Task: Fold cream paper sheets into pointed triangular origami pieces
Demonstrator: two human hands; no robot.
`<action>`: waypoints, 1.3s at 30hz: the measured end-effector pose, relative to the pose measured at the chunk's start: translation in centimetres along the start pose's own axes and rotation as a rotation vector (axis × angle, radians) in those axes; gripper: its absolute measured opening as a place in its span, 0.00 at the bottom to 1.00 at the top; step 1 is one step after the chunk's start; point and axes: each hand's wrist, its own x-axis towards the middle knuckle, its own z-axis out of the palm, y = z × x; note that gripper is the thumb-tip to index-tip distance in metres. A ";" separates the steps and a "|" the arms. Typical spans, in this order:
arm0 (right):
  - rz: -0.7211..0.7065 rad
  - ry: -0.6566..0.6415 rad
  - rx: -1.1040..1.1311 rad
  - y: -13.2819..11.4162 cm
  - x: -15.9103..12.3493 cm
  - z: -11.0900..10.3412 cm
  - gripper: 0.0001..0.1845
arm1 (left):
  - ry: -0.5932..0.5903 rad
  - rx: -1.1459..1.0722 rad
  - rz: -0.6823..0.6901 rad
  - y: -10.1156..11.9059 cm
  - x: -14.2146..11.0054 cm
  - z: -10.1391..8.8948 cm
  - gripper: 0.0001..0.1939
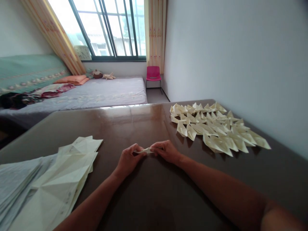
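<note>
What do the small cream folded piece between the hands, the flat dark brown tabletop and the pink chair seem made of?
Folded piece: probably paper, matte; its edges look thin.
Tabletop: perhaps varnished wood, or laminate; it is glossy, showing bright reflections.
Chair: likely smooth plastic, from its even colour.

No lettering can be read (the faint marks [69, 194] on the creased sheets [59, 178] are too small).

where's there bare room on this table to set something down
The brown table is bare beyond the left hand and right hand, between creased papers and folded shapes, and between the forearms. Papers crowd its near left, shapes its far right.
</note>
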 end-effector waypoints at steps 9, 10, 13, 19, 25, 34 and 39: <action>-0.073 0.107 -0.179 1.0 0.5 -0.3 0.15 | 0.045 0.075 0.032 -1.0 0.4 -0.2 0.11; -0.074 0.137 -0.173 1.1 0.6 -0.3 0.14 | 0.062 0.092 0.036 -1.1 0.5 -0.3 0.11; -0.049 0.213 -0.070 1.4 0.7 -0.3 0.11 | 0.071 0.159 0.055 -1.5 0.5 -0.6 0.10; -0.073 0.234 -0.070 1.6 0.5 -0.5 0.08 | 0.057 0.516 0.160 -1.7 0.1 -0.4 0.10; -0.163 0.221 -0.192 1.8 0.6 -0.4 0.06 | -0.013 0.564 0.203 -1.1 -0.1 0.5 0.12; -0.074 0.352 -0.296 1.6 1.1 -0.6 0.01 | 0.156 0.278 0.232 -3.0 1.3 -0.1 0.26; -0.046 0.440 -0.386 -0.2 3.0 -7.4 0.07 | 0.156 0.222 0.156 -3.8 1.9 -0.5 0.22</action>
